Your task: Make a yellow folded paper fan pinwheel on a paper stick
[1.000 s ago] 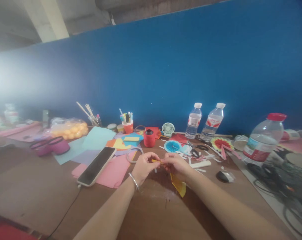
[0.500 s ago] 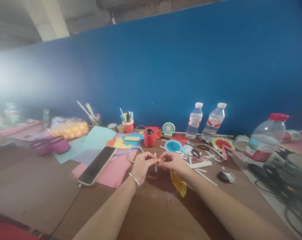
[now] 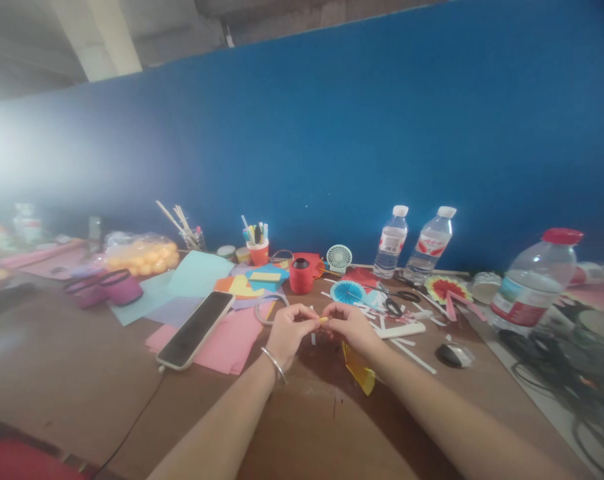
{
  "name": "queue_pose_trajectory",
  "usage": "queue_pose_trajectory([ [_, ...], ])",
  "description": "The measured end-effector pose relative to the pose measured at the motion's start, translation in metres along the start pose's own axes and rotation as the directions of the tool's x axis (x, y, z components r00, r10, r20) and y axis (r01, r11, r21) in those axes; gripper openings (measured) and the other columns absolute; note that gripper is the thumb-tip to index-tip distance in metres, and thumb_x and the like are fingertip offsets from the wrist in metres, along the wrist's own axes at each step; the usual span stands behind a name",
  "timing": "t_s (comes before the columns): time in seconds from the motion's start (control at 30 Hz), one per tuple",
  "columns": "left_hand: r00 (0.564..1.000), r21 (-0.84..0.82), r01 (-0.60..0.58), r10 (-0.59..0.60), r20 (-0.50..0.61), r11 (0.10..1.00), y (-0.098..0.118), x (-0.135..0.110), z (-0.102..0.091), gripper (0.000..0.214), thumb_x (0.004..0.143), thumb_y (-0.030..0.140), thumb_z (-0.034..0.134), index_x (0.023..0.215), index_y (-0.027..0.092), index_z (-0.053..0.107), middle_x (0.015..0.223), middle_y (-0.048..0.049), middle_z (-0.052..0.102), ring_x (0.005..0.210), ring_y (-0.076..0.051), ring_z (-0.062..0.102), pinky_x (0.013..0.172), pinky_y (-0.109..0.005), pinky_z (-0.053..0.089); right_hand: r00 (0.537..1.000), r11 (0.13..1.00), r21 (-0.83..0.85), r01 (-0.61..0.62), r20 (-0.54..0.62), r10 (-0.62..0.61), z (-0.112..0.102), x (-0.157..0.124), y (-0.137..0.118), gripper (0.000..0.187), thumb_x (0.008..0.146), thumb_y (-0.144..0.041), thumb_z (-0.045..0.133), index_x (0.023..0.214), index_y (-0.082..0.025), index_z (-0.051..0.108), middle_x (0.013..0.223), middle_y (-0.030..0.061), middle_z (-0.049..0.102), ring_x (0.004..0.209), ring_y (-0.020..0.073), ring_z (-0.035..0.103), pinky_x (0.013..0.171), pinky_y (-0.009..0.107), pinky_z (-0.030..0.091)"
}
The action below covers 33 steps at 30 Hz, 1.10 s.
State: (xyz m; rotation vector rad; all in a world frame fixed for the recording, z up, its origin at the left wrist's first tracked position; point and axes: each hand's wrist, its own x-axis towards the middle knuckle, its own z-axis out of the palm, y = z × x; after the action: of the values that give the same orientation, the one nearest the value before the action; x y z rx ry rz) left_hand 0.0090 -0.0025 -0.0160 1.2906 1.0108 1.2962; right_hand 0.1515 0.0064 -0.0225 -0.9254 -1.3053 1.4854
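Left hand [image 3: 293, 331] and right hand [image 3: 353, 328], frame centre: fingertips of both pinched on a small yellow piece [image 3: 323, 320], mostly hidden. Pleated yellow paper [image 3: 361, 375], lower centre, below right hand; upper end concealed, link to pinched piece unclear. Black cables [image 3: 539, 348], right edge: blurred, cut off.

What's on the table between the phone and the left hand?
In the head view, pink paper shows next to the phone, then a strip of brown table before the left hand; a grey ring lies slightly farther back.
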Motion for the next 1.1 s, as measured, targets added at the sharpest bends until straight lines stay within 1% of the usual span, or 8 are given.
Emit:
queue_pose_trajectory([
  [0.17, 0.995, -0.223, 0.091, -0.079, 0.063, 0.971, 0.005, -0.003, 0.003, 0.009, 0.056, 0.009, 0.065, 0.061, 0.012, 0.058, 0.065, -0.0006, 0.059, 0.061, -0.010, 0.055, 0.061, -0.022, 0.043, 0.991, 0.949, 0.287, -0.131, 0.066, 0.117, 0.000, -0.003, -0.004, 0.015, 0.056, -0.017, 0.066, 0.063, -0.017, 0.053, 0.053, -0.0039, 0.056, 0.044, 0.0061, 0.046, 0.044, 0.018, 0.032],
  [0.33, 0.986, -0.369, 0.165, -0.138, 0.098, 0.915, 0.006, -0.001, 0.000, 0.010, 0.057, 0.006, 0.065, 0.061, 0.011, 0.058, 0.065, -0.0007, 0.060, 0.061, -0.009, 0.057, 0.061, -0.019, 0.045, 0.981, 0.908, 0.377, -0.185, 0.119, 0.150, -0.007, -0.003, -0.006, 0.009, 0.063, -0.024, 0.060, 0.067, -0.016, 0.058, 0.059, -0.0005, 0.057, 0.051, 0.0075, 0.050, 0.049, 0.020, 0.038],
  [0.47, 0.970, -0.478, 0.236, -0.234, 0.064, 0.846, 0.003, 0.002, -0.005, 0.009, 0.059, 0.006, 0.064, 0.063, 0.012, 0.058, 0.066, -0.0001, 0.061, 0.060, -0.006, 0.056, 0.060, -0.015, 0.045, 0.999, 0.983, 0.184, -0.012, 0.051, 0.002, -0.009, 0.000, -0.008, 0.018, 0.061, -0.021, 0.063, 0.078, -0.017, 0.060, 0.065, -0.0011, 0.057, 0.052, 0.0079, 0.051, 0.052, 0.021, 0.040],
  [0.53, 0.954, -0.516, 0.291, -0.282, 0.098, 0.805, 0.002, 0.002, -0.006, 0.006, 0.062, 0.007, 0.062, 0.066, 0.011, 0.059, 0.069, -0.0008, 0.061, 0.061, -0.005, 0.056, 0.059, -0.013, 0.046, 0.994, 0.994, 0.026, 0.104, 0.031, -0.105, -0.007, 0.000, -0.008, 0.026, 0.059, -0.021, 0.065, 0.084, -0.019, 0.060, 0.071, -0.0009, 0.059, 0.060, 0.0099, 0.053, 0.058, 0.023, 0.042],
  [0.63, 0.931, -0.539, 0.363, -0.316, 0.181, 0.760, 0.002, 0.000, -0.005, 0.005, 0.066, 0.008, 0.060, 0.070, 0.010, 0.060, 0.074, -0.0019, 0.061, 0.064, -0.006, 0.056, 0.060, -0.013, 0.047, 0.980, 0.973, -0.131, 0.190, -0.028, -0.195, -0.001, -0.001, -0.005, 0.020, 0.063, -0.027, 0.063, 0.081, -0.018, 0.060, 0.075, 0.0011, 0.061, 0.070, 0.0137, 0.055, 0.065, 0.027, 0.042],
  [0.73, 0.908, -0.542, 0.420, -0.343, 0.242, 0.728, 0.004, -0.001, -0.004, 0.009, 0.068, 0.010, 0.060, 0.077, 0.010, 0.061, 0.080, -0.0036, 0.062, 0.067, -0.008, 0.058, 0.062, -0.014, 0.048, 0.972, 0.967, -0.168, 0.189, -0.105, -0.208, 0.001, -0.002, -0.004, 0.015, 0.065, -0.030, 0.060, 0.072, -0.017, 0.059, 0.066, -0.0001, 0.059, 0.061, 0.0124, 0.053, 0.059, 0.025, 0.042],
  [0.9, 0.864, -0.584, 0.497, -0.425, 0.268, 0.642, 0.006, 0.001, -0.006, 0.022, 0.072, 0.018, 0.056, 0.092, 0.008, 0.058, 0.087, -0.0082, 0.063, 0.069, -0.011, 0.059, 0.063, -0.018, 0.049, 0.970, 0.988, -0.071, 0.139, -0.190, -0.150, -0.003, 0.002, -0.006, 0.012, 0.063, -0.028, 0.059, 0.065, -0.016, 0.055, 0.050, -0.0050, 0.049, 0.044, 0.0070, 0.042, 0.046, 0.021, 0.035],
  [1.1, 0.859, -0.604, 0.505, -0.426, 0.283, 0.617, 0.007, 0.001, -0.006, 0.023, 0.073, 0.021, 0.054, 0.092, 0.009, 0.057, 0.085, -0.0076, 0.064, 0.067, -0.012, 0.060, 0.063, -0.021, 0.049, 0.973, 0.983, -0.116, 0.144, -0.163, -0.162, -0.006, 0.002, -0.004, 0.013, 0.063, -0.028, 0.060, 0.069, -0.017, 0.056, 0.055, -0.0036, 0.050, 0.048, 0.0089, 0.043, 0.047, 0.022, 0.035],
])
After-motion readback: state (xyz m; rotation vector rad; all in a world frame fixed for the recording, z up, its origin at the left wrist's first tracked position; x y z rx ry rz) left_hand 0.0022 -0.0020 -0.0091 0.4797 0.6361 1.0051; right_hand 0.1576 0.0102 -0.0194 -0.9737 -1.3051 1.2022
